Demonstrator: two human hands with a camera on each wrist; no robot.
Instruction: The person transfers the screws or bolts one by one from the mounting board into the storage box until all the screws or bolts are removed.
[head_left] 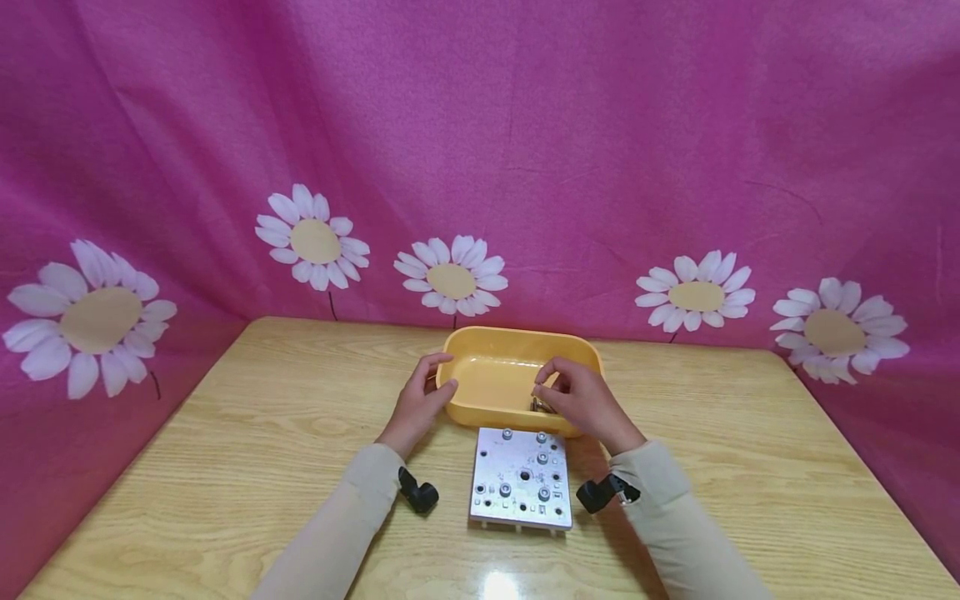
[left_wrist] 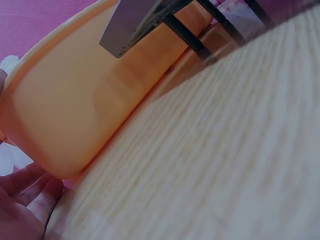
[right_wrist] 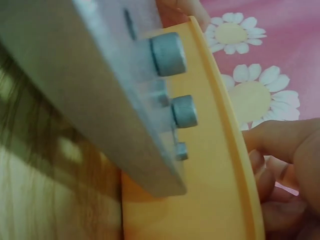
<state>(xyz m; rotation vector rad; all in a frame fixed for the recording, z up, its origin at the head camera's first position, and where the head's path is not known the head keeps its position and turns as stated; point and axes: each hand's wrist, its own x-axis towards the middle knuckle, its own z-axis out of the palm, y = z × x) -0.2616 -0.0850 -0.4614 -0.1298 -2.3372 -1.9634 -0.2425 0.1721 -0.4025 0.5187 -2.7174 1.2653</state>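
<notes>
My left hand (head_left: 420,404) holds the left end of a yellow plastic tray (head_left: 487,332), thumb over the rim and fingers along the outside, as the left wrist view also shows. Inside the tray's right part is my right hand (head_left: 588,404), thumb and index fingertips close together. Just below those fingertips lie a few small metal screws (head_left: 540,406); whether one is pinched cannot be made out. The tray wall hides the right fingertips in the right wrist view. In front of the tray stands a square metal plate (head_left: 517,492) with holes and several socket-head bolts (right_wrist: 170,54).
Threaded bolt shanks (left_wrist: 185,32) stick out beneath the plate, which is raised off the wooden table (head_left: 300,433). A pink cloth (head_left: 480,167) with daisies hangs behind the table and at its sides. Each wrist carries a small black camera (head_left: 418,493).
</notes>
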